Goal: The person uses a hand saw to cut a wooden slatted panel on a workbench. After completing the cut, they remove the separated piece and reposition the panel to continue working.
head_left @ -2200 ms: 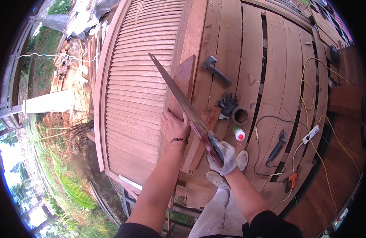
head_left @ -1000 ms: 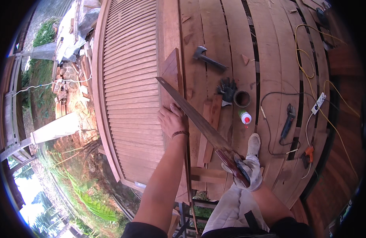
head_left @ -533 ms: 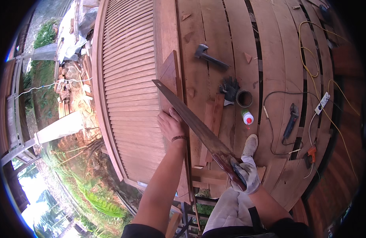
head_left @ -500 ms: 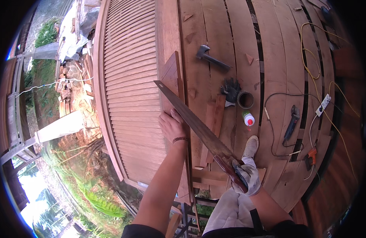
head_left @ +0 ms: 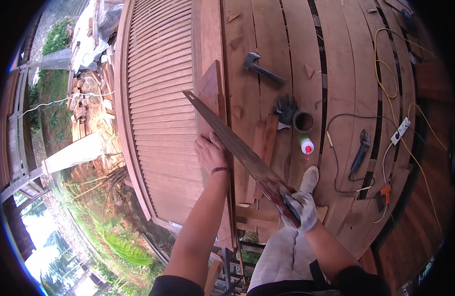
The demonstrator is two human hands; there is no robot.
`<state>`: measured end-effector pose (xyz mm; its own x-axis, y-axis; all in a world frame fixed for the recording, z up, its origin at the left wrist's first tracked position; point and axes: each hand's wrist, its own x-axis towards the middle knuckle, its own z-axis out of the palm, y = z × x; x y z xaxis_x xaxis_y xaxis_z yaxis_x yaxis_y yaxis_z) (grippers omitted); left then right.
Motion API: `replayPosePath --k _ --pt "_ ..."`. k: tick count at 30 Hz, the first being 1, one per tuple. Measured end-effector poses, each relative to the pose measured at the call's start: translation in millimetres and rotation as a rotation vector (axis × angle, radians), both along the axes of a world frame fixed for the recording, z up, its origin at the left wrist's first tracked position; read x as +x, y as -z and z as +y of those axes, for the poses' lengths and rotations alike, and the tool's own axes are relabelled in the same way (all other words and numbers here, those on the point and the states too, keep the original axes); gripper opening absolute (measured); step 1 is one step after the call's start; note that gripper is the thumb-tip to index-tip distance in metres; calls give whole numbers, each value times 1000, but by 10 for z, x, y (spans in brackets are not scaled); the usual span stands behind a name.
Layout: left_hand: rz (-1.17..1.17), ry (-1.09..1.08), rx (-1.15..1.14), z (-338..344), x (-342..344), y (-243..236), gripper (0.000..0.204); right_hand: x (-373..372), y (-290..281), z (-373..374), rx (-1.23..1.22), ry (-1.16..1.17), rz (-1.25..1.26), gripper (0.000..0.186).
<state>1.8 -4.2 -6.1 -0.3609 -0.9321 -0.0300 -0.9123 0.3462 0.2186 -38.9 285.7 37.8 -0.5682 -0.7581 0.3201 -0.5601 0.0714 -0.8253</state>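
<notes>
The gloved right hand [head_left: 300, 209] had its fingers clenched round the near end of the handsaw [head_left: 237, 148]; the left hand [head_left: 213, 155], nearer the board [head_left: 211, 89], rested on it along the louvered panel's [head_left: 161, 108] right edge, grip unclear; the handsaw slanted past, tip over the panel.

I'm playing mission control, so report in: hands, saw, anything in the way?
Right hand, gloved, gripping saw. Left hand on board, close beside blade. Saw slanting over board. Hammer off to the right on deck.
</notes>
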Motion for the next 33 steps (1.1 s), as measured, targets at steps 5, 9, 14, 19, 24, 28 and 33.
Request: replayPosePath --k 5,9,14,19,24,28,33 --pt "53 121 2 38 -72 0 44 -433 150 -1297 -54 56 -47 57" --pt "18 -5 30 -20 7 0 47 -47 44 -392 -27 37 -12 57" --pt "22 -1 19 21 54 -9 49 -98 87 -221 -35 3 149 56" --pt "48 133 0 13 -3 4 49 -443 96 -1398 -57 58 -66 55" --pt "28 -8 -15 -10 82 52 51 62 8 -75 -8 38 -55 53" --pt "15 -22 -3 26 156 108 51 -56 136 -96 -18 -17 69 53" --pt "79 112 1 54 -41 5 51 -457 141 -1293 -75 57 -76 54"
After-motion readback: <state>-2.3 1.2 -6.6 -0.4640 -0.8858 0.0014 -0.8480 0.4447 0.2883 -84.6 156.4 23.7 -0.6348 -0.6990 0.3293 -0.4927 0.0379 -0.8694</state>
